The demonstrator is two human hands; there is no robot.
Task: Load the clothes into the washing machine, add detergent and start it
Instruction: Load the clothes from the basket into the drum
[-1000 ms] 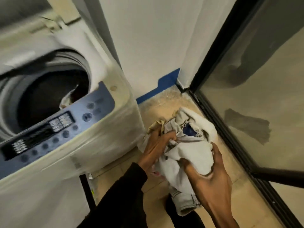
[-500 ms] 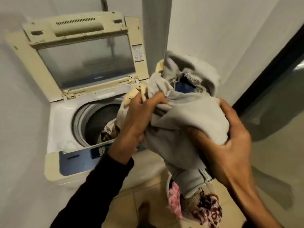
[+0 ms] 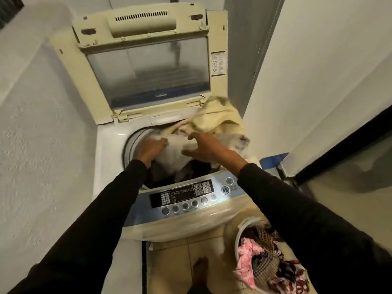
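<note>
While a laundry basket [image 3: 240, 234] of mixed clothes sits on the floor at five o'clock, the washing machine [image 3: 110, 145] stands at twelve with its lid [image 3: 148, 66] raised. Past the control panel [image 3: 182, 196], both hands reach over the drum. The left hand [image 3: 151, 148] presses into the pale clothes [image 3: 216, 122], fingers apparently curled in the fabric, though blur obscures this. The right hand [image 3: 204, 146] is spread flat, holding nothing, and the pile spills over the rim at two o'clock.

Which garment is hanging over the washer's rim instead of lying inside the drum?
The pale yellow garment, draped over the back right rim beyond the right hand. The white clothes under the left hand lie inside the drum.
</note>
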